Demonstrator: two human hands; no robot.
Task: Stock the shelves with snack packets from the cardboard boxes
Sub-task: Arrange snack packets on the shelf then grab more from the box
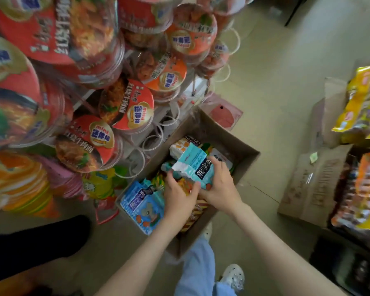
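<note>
Head view, items as I log them from the remote station:

1. Cardboard box (241, 149): open-topped, standing on the floor (276, 60) at the foot of the noodle rack, part filled with mixed snack packets.
2. Teal-and-white snack packet (192, 165): the task's item, over the middle of the box and touching the packets under it; I cannot tell if it is lifted clear.
3. Left grip (179, 195): a bare hand, fingers curled round the packet's left edge, thumb pinching its near edge.
4. Right grip (220, 186): a bare hand clamped on the packet's right side, fingers curled over the top.
5. Blue packet (143, 208): lying flat at the box's near left corner.
6. Orange-and-white packet (181, 146): at the box's far end, just beyond the held packet.
7. Cup noodles (130, 112): red-lidded tubs stacked on the rack, left of the box.
8. Second cardboard box (308, 189): on the floor to the right, well apart from the first.
9. Yellow packets (359, 107): piled on the shelf at the right edge.
10. Jeans leg (199, 268) and pale shoe (233, 276): at the box's near edge.
</note>
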